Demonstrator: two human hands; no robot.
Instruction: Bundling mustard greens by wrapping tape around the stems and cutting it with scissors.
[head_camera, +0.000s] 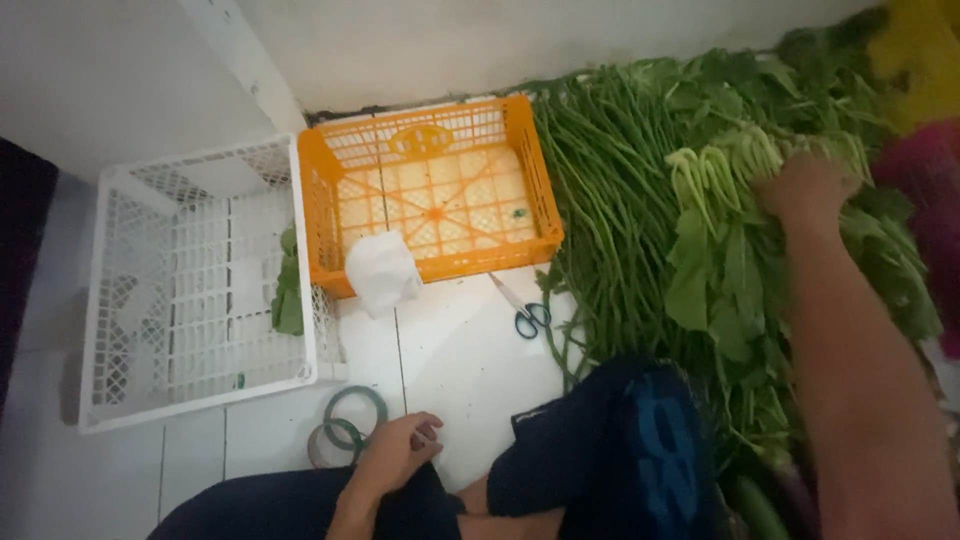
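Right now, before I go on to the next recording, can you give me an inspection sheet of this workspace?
Surface: white tiled floor, a few green scraps on it.
Job's things: heap of long-stemmed leafy greens on the right; empty orange plastic lattice crate; white plastic lattice crate holding one green leaf.
Clutter: blue-handled scissors; two green tape rings; crumpled white sheet at the orange crate's front edge.
Grips: right hand on a bunch of the greens, whether closed is unclear; left hand loosely curled, resting on the knee, holding nothing.
Cables: nothing seen.
Surroundings: white wall behind; yellow and red shapes at far right, too blurred to tell.
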